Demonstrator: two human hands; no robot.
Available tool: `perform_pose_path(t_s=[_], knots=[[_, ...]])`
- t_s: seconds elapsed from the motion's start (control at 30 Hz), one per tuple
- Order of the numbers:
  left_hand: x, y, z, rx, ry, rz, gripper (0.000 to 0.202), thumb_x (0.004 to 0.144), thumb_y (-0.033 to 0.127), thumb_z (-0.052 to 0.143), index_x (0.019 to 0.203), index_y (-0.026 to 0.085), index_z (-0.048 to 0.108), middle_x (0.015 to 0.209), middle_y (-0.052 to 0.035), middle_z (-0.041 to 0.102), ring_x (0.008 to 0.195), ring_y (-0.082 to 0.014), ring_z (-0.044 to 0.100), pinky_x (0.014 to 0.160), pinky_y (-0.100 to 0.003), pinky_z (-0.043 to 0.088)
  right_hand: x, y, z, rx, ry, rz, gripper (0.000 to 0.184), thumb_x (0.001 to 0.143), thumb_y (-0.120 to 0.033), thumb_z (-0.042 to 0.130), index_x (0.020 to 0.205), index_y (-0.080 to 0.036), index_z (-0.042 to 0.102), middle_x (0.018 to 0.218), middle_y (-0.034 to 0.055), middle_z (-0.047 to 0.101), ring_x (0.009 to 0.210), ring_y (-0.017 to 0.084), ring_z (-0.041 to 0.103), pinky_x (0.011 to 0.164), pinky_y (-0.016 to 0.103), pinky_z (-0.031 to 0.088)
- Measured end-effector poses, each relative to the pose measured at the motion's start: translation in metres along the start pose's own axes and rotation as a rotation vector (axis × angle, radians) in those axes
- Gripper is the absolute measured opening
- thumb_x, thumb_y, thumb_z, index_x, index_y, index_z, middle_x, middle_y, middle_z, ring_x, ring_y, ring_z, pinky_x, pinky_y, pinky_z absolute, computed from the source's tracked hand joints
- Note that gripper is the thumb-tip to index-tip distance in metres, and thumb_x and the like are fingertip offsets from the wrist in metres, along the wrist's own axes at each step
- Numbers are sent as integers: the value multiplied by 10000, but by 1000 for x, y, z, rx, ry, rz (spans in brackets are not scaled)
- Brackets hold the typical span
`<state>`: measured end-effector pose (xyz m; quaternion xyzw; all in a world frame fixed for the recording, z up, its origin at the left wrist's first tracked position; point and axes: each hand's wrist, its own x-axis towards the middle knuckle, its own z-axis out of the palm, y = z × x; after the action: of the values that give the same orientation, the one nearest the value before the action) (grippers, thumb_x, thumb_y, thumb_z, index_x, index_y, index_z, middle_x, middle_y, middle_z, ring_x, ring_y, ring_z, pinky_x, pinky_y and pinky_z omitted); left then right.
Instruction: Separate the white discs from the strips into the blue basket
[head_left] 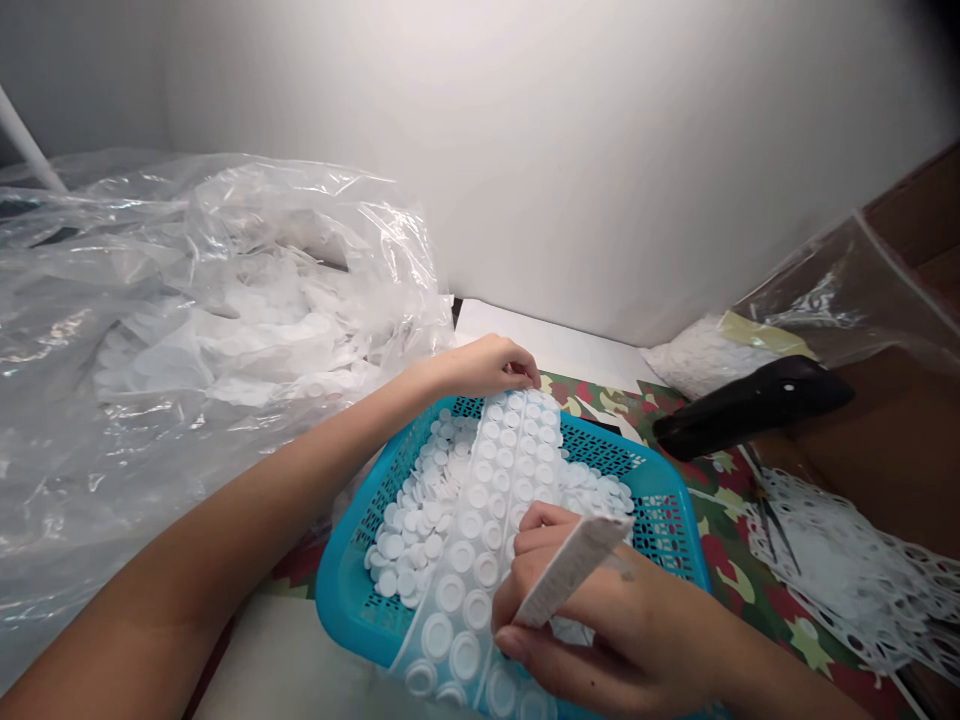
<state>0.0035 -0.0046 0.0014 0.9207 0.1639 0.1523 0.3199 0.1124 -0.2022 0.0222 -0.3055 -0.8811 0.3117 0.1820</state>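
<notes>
A long strip of white plastic discs on a clear backing [471, 525] runs across a blue plastic basket [352, 600] and over its front rim. My left hand [487, 366] grips the far end of this strip at the basket's back edge. My right hand [592, 610] is shut on a narrow white strip with faint marks [571, 568], pressed close to the discs. Loose white discs [411, 520] lie heaped in the basket under the strip, and the basket's floor is mostly hidden.
A large clear plastic bag of white material [202, 300] fills the left side. On a camouflage-patterned cloth [724, 540] at right lie a black handle [750, 408], thin dark scissors [776, 530] and perforated white waste sheet [832, 570]. A white wall stands behind.
</notes>
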Motion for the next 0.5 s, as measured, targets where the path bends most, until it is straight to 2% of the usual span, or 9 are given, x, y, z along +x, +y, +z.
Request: perform_pose_path(t_s=[0.5], knots=[[0, 0, 0, 0, 2, -6, 230, 842, 171, 524, 981, 148, 706, 934, -62, 730, 764, -120, 627, 692, -226, 433, 0, 0, 1, 0, 11, -9, 71, 909, -170, 501, 850, -159, 539, 723, 1, 619, 651, 99, 503, 745, 269, 384]])
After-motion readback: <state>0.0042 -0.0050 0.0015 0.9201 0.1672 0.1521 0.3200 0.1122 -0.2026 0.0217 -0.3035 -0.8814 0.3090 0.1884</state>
